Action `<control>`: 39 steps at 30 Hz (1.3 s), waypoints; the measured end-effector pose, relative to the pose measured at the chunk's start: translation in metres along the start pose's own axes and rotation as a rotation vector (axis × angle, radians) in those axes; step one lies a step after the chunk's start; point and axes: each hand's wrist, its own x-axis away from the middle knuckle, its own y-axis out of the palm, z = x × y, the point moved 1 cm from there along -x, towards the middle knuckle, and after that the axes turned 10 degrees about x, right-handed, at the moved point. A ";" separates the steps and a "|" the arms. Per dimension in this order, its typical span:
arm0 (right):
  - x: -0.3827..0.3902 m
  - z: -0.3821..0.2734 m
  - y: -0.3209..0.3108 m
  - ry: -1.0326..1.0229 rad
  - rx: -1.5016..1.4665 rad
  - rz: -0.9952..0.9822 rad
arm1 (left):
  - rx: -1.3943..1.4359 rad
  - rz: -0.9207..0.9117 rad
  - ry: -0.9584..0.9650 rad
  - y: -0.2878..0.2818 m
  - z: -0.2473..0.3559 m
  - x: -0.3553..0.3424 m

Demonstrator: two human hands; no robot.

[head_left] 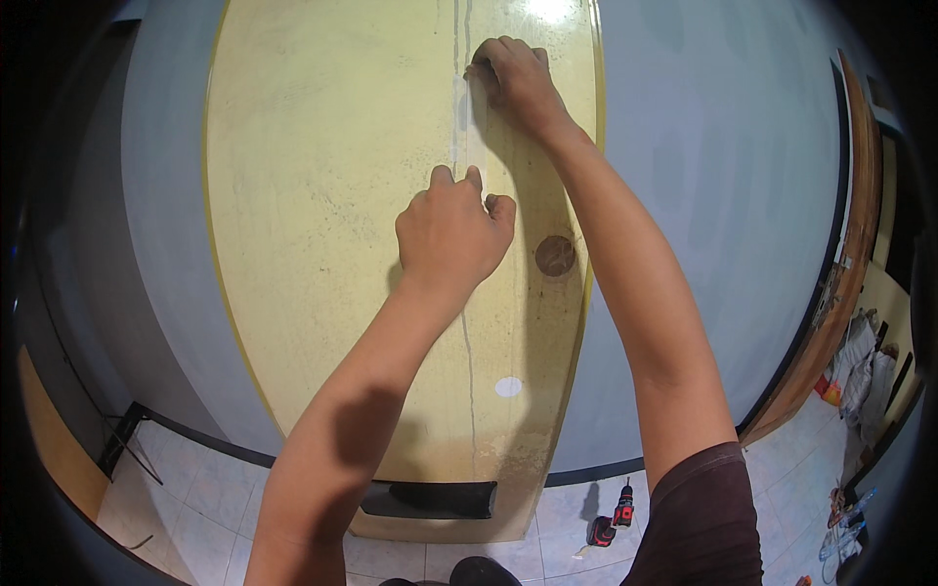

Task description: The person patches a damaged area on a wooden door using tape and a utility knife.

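A tall pale yellow board point(322, 225) with a darker yellow edge stands against a grey wall in front of me. A dark, uneven line point(469, 391) runs down its middle. My right hand point(518, 88) is high on the board, fingers curled and pinched beside that line. Lower down, my left hand point(454, 232) is closed, its knuckles up and its thumb bent to the right. Between both hands, a narrow pale strip point(476, 127), clear like tape, stretches along the line. The fingertips that meet it are partly hidden.
A black bar-shaped piece point(430, 499) crosses the board's lower end. On the tiled floor lies a red and black cordless drill point(623, 510). At the right are a brown wooden door point(845, 283) and plastic bags point(858, 366). Thin black metal legs point(125, 439) stand at the left.
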 end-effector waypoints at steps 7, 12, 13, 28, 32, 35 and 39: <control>-0.004 -0.005 -0.003 0.271 -0.237 0.143 | -0.032 -0.079 -0.050 -0.004 0.004 -0.002; 0.004 -0.005 -0.011 0.097 -0.100 0.092 | -0.046 -0.075 -0.036 -0.001 0.001 -0.003; 0.007 -0.007 -0.016 -0.013 -0.088 0.055 | -0.040 -0.070 -0.031 0.001 0.000 -0.003; 0.087 -0.021 -0.074 -0.497 0.179 -0.539 | 0.014 -0.107 -0.049 -0.009 -0.004 -0.001; 0.048 -0.011 -0.060 -0.478 0.319 -0.422 | 0.016 -0.055 -0.036 -0.003 -0.005 -0.001; 0.028 -0.002 -0.045 -0.439 0.359 -0.355 | -0.019 -0.111 -0.048 -0.005 0.003 -0.002; 0.022 -0.010 -0.041 -0.389 0.387 -0.286 | -0.012 -0.076 -0.039 -0.009 0.000 0.000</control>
